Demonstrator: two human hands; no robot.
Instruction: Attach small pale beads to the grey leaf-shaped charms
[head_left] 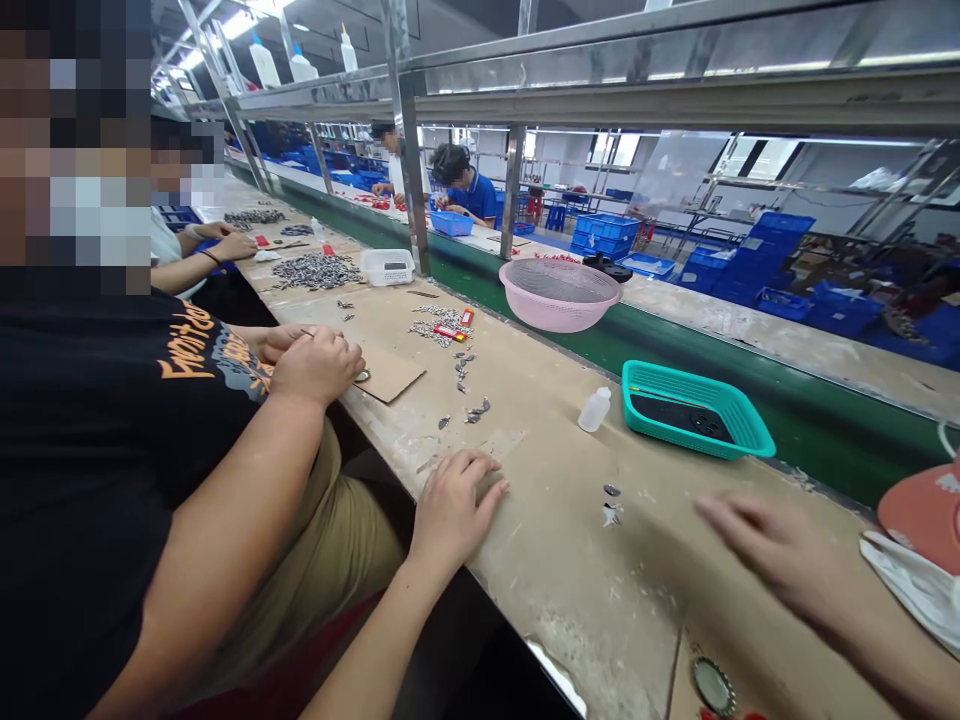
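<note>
My left hand [452,503] lies flat on the near edge of the worktable [570,570], fingers stretched out and holding nothing. My right hand [772,548] hovers low over the table to the right, fingers extended and slightly blurred, also with nothing in it. Between the two hands lie two or three small metal pieces [611,508]. A small white squeeze bottle [594,410] lies beyond them, beside a teal basket [739,412] with a dark object inside.
A co-worker in a black shirt sits close on my left, their hands [315,365] at a cardboard sheet [390,378]. Loose metal parts [450,325], a pink basket [559,293], a green conveyor [810,410] and a round metal disc [712,686] are nearby. More people work farther along.
</note>
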